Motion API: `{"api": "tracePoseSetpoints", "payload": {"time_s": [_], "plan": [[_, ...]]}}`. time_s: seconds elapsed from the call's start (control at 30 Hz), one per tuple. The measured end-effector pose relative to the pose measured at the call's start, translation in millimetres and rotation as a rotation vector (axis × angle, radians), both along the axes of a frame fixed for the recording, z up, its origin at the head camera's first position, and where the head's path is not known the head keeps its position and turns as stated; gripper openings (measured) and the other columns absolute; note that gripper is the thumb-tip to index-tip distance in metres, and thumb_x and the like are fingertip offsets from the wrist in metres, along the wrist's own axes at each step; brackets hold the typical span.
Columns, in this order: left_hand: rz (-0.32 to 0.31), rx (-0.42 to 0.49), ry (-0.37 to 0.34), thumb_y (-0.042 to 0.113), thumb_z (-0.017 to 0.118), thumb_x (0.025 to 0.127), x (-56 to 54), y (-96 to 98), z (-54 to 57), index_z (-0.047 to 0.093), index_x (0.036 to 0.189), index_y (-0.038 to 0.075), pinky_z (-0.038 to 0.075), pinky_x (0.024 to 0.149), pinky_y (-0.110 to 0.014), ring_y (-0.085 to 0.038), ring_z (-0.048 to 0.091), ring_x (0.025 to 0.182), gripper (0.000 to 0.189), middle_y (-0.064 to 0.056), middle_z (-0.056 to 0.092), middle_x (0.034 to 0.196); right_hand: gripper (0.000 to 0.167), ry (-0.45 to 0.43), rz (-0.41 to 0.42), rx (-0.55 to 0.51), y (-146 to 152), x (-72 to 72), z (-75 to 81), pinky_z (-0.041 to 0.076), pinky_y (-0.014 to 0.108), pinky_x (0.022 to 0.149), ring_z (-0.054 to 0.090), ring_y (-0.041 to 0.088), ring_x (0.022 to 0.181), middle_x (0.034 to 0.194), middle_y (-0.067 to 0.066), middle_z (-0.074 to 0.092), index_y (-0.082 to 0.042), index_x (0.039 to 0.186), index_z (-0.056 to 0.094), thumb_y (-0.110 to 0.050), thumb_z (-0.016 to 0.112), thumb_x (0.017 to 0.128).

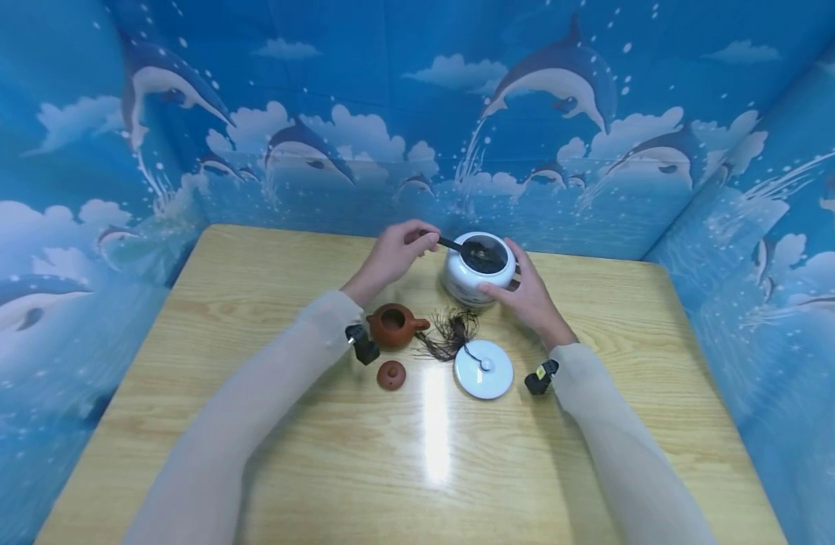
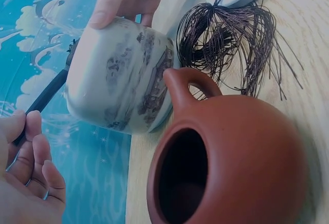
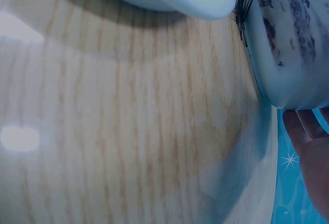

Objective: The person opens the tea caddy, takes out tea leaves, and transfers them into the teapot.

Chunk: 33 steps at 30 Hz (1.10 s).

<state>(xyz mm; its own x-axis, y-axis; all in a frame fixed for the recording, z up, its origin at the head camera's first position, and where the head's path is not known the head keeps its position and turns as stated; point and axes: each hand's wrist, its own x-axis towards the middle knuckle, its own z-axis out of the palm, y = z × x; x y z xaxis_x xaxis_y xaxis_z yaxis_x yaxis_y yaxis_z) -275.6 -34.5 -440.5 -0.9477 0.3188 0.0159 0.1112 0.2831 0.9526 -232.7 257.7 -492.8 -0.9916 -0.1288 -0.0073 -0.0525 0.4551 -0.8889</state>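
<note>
My left hand [image 1: 405,246] pinches the handle of a slender black tea scoop [image 1: 450,243] between thumb and fingers. The scoop's far end reaches over the mouth of a white porcelain jar [image 1: 453,278] with a dark painted scene; small dark bits show at that end in the left wrist view. Around the jar's right side curls my right hand [image 1: 526,295], its thumb at the near rim. Dark contents show inside the jar. Nearer to me sits a reddish-brown clay teapot [image 1: 405,333], its top uncovered. The small clay lid [image 1: 391,375] lies just in front of it.
A white jar lid [image 1: 484,382] with a round knob rests on the wooden table [image 1: 335,469]. Beside it spreads a dark tassel [image 1: 451,333], its cord running to the knob. A blue dolphin-print curtain [image 1: 362,91] hangs behind the table and at both sides.
</note>
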Motion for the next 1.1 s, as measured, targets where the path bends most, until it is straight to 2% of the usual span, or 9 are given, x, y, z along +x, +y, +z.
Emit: {"api": "tracePoseSetpoints", "payload": {"time_s": [0.1, 0.2, 0.47, 0.7, 0.8, 0.97, 1.1], "plan": [[0.011, 0.047, -0.045, 0.031, 0.064, 0.112, 0.2, -4.0, -1.7, 0.071, 0.138, 0.011, 0.052, 0.112, -0.060, -0.044, 0.066, 0.126, 0.033, -0.018, 0.075, 0.124, 0.113, 0.001, 0.000, 0.004, 0, -0.3, -0.3, 0.037, 0.059, 0.128, 0.037, 0.040, 0.159, 0.180, 0.010, 0.025, -0.027, 0.176, 0.013, -0.039, 0.089, 0.093], [0.032, 0.062, -0.068, 0.033, 0.064, 0.112, 0.9, -6.9, -2.5, 0.071, 0.138, 0.014, 0.051, 0.113, -0.059, -0.042, 0.065, 0.127, 0.032, -0.021, 0.074, 0.128, 0.113, -0.001, 0.000, 0.002, 1, -0.4, -0.4, 0.036, 0.060, 0.128, 0.036, 0.040, 0.159, 0.181, 0.010, 0.024, -0.026, 0.177, 0.013, -0.039, 0.089, 0.093], [0.080, 0.072, -0.087, 0.035, 0.065, 0.111, 2.7, -13.1, -1.6, 0.072, 0.137, 0.017, 0.051, 0.112, -0.061, -0.043, 0.064, 0.127, 0.033, -0.015, 0.076, 0.124, 0.113, -0.009, 0.003, -0.003, 2, -0.2, -1.5, 0.037, 0.060, 0.128, 0.035, 0.040, 0.160, 0.181, 0.008, 0.022, -0.029, 0.176, 0.012, -0.038, 0.089, 0.093], [0.107, 0.075, -0.088, 0.038, 0.065, 0.111, 5.1, -26.6, 1.8, 0.072, 0.137, 0.022, 0.051, 0.110, -0.061, -0.043, 0.063, 0.127, 0.031, -0.007, 0.077, 0.119, 0.112, -0.011, 0.002, -0.012, 1, 0.1, -1.2, 0.038, 0.059, 0.128, 0.036, 0.040, 0.160, 0.181, 0.008, 0.023, -0.031, 0.176, 0.013, -0.038, 0.088, 0.094], [0.122, 0.061, -0.072, 0.039, 0.065, 0.111, 8.2, -35.3, 5.2, 0.072, 0.137, 0.023, 0.054, 0.103, -0.056, -0.040, 0.064, 0.124, 0.031, -0.004, 0.077, 0.118, 0.112, -0.007, 0.003, -0.014, 1, -0.5, -1.5, 0.038, 0.058, 0.127, 0.036, 0.040, 0.160, 0.181, 0.009, 0.023, -0.030, 0.176, 0.013, -0.037, 0.088, 0.094], [0.143, 0.038, -0.051, 0.042, 0.064, 0.111, 13.0, -51.8, 10.3, 0.071, 0.138, 0.024, 0.053, 0.087, -0.037, -0.029, 0.065, 0.113, 0.033, -0.001, 0.076, 0.118, 0.112, 0.002, 0.001, -0.013, 1, -1.2, -1.7, 0.039, 0.058, 0.127, 0.036, 0.040, 0.159, 0.180, 0.009, 0.024, -0.028, 0.176, 0.014, -0.036, 0.089, 0.094], [0.153, 0.038, -0.052, 0.042, 0.063, 0.112, 18.5, -66.9, 14.6, 0.070, 0.141, 0.021, 0.051, 0.084, -0.034, -0.026, 0.063, 0.109, 0.037, -0.003, 0.075, 0.120, 0.111, 0.005, 0.001, -0.015, 1, -0.8, -1.6, 0.039, 0.058, 0.127, 0.036, 0.040, 0.159, 0.180, 0.009, 0.024, -0.028, 0.176, 0.014, -0.035, 0.089, 0.094]]}}
